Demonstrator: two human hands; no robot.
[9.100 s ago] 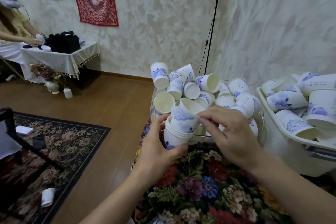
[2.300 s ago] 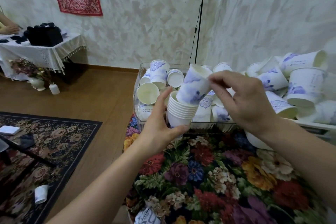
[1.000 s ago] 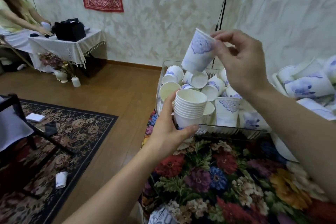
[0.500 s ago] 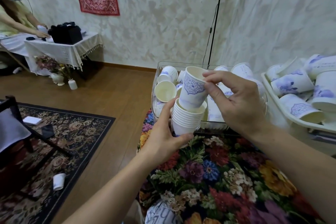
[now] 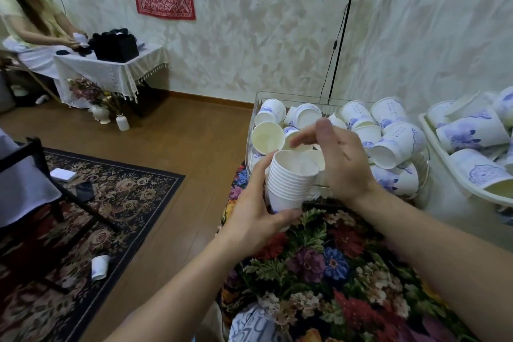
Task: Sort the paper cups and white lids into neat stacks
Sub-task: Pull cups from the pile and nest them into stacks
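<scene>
Left hand (image 5: 256, 212): wrapped around the lower part of the cup stack (image 5: 290, 179), thumb on the near side, fingers curled round the far side. Holding it upright just above the flowered cloth (image 5: 327, 266).

Cup stack: several cups nested, rims lined up pretty evenly, mouth open at the top. Sits between the two hands.

Right hand (image 5: 342, 162): just right of the stack and a bit above its rim, fingers loose and spread, holding nothing as far as I can see. Fingertips are blurry, so it's moving.

Clear bin (image 5: 256, 103): right behind both hands, full of loose cups (image 5: 392, 139) lying every which way, some mouth up, some on their sides.

White tray (image 5: 449, 172): off to the right of the right hand, more cups piled in it.

Lids: can't spot any white lids from here.

Floor cup (image 5: 99, 266): one stray lying on the rug (image 5: 91, 211), well left of the left hand.

What could go wrong: the stack is getting tall and it's only gripped low down, so a sideways bump from the right hand could tilt the top cups or knock them out. Pressing one in crooked would jam the rims. Digging in that pile could also roll more cups over the bin edge onto the floor.
</scene>
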